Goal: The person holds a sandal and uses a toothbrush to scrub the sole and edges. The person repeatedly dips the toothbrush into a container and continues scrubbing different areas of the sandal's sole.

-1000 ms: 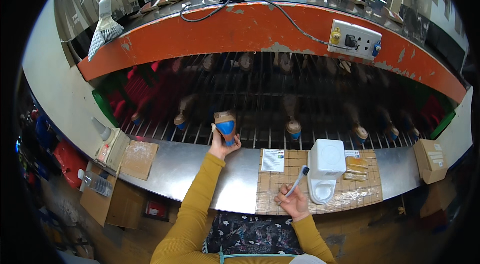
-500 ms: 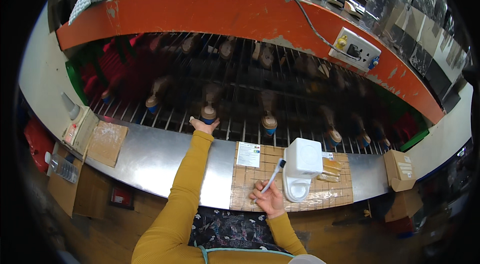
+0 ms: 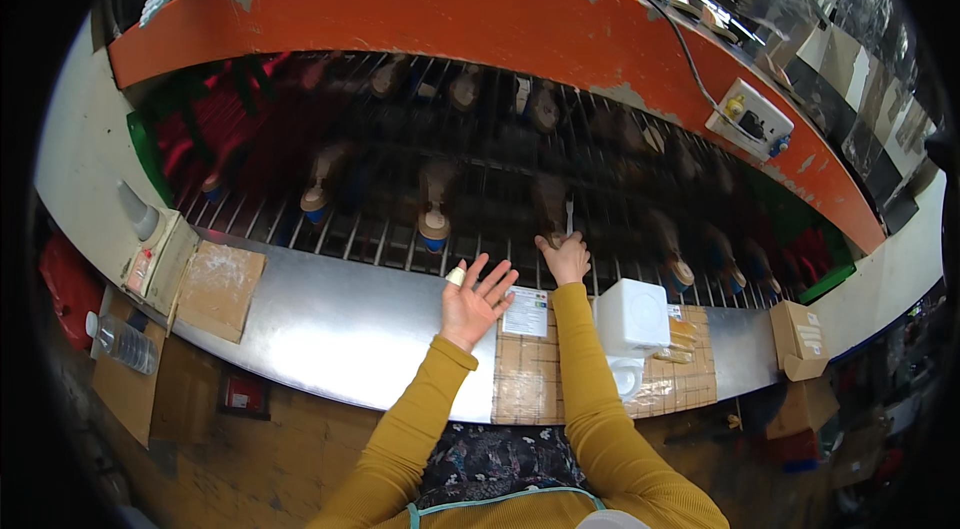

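My left hand [image 3: 476,303] is open above the steel table edge, palm up and fingers spread, with a pale cover on one finger. It holds nothing. My right hand [image 3: 565,257] reaches over the metal rods and touches the heel end of a shoe on a last [image 3: 550,204]. A pale-handled small brush [image 3: 569,215], like a toothbrush, sticks up from that hand; its bristles are hard to make out. Left of it, another lasted shoe [image 3: 434,221] with a blue base rests on the rods. A white plastic dispenser [image 3: 634,317] stands beside my right forearm.
More lasted shoes [image 3: 316,201] lie along the rod conveyor [image 3: 390,239], under an orange beam [image 3: 380,4]. A socket panel [image 3: 750,119] with a plugged cable hangs on the beam. Cardboard [image 3: 527,379], a printed card [image 3: 526,313] and a small carton [image 3: 799,340] lie on the table.
My left hand has let go of the shoe and drawn back toward me, turning palm up. My right hand has moved forward with the brush, from near the dispenser to the shoe further right.
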The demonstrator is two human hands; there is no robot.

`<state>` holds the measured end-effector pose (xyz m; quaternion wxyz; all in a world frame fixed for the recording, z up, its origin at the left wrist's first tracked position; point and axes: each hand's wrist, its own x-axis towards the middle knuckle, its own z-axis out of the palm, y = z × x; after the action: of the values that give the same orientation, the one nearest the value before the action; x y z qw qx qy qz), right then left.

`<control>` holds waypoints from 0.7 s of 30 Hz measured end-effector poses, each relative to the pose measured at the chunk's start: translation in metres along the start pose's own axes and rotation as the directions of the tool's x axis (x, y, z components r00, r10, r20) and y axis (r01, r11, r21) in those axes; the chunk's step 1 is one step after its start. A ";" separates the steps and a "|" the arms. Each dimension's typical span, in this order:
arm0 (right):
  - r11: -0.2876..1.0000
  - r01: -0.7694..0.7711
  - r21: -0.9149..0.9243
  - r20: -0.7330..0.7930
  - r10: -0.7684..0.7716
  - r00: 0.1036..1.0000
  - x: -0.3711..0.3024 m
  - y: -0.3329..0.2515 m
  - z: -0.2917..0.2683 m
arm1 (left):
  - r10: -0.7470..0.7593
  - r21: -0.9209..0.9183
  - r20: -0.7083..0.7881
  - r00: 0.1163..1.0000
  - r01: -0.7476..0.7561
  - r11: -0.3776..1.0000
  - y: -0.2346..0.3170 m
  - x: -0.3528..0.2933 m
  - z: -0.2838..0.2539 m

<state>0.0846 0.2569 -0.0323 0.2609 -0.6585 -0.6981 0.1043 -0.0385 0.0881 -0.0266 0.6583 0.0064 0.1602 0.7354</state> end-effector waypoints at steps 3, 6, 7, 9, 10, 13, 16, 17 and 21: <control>0.994 0.015 -0.104 0.023 -0.012 1.000 0.028 0.018 0.020 | -0.016 -0.073 0.010 1.000 0.017 0.997 -0.002 0.004 0.001; 0.986 0.075 -0.150 0.059 -0.067 0.996 0.035 0.019 0.008 | -0.003 -0.065 0.013 1.000 0.004 0.998 0.000 0.002 0.002; 0.996 0.054 -0.069 0.029 -0.052 0.998 0.034 0.015 -0.002 | 0.005 -0.059 0.001 1.000 -0.005 0.998 -0.001 0.002 0.001; 0.996 0.072 0.043 -0.092 -0.068 0.993 0.028 0.006 -0.030 | 0.010 -0.047 -0.013 1.000 -0.011 0.999 -0.003 0.007 -0.003; 0.996 0.069 0.057 -0.161 -0.059 0.985 0.024 -0.001 -0.047 | 0.016 -0.017 0.001 1.000 -0.016 1.000 -0.005 0.011 -0.005; 0.976 0.100 0.195 -0.256 -0.048 0.966 -0.007 -0.020 -0.108 | -0.049 0.081 0.054 0.997 0.045 0.996 -0.010 0.013 -0.010; 0.871 0.271 0.409 -0.220 -0.194 0.956 -0.049 -0.018 -0.155 | -0.252 0.189 0.224 0.941 0.212 0.959 -0.006 0.007 -0.004; 0.784 0.366 0.501 -0.208 -0.302 0.930 -0.065 -0.016 -0.166 | -0.300 0.230 0.331 0.895 0.232 0.945 -0.005 0.004 -0.005; 0.433 0.445 0.783 -0.162 -0.549 0.820 -0.127 0.013 -0.184 | -0.356 0.362 0.497 0.791 0.184 0.914 -0.012 -0.053 0.015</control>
<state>0.1880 0.0986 0.0876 0.5022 -0.2288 -0.7525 0.3594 -0.0163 0.0413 -0.0053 0.7669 0.2934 0.0702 0.5665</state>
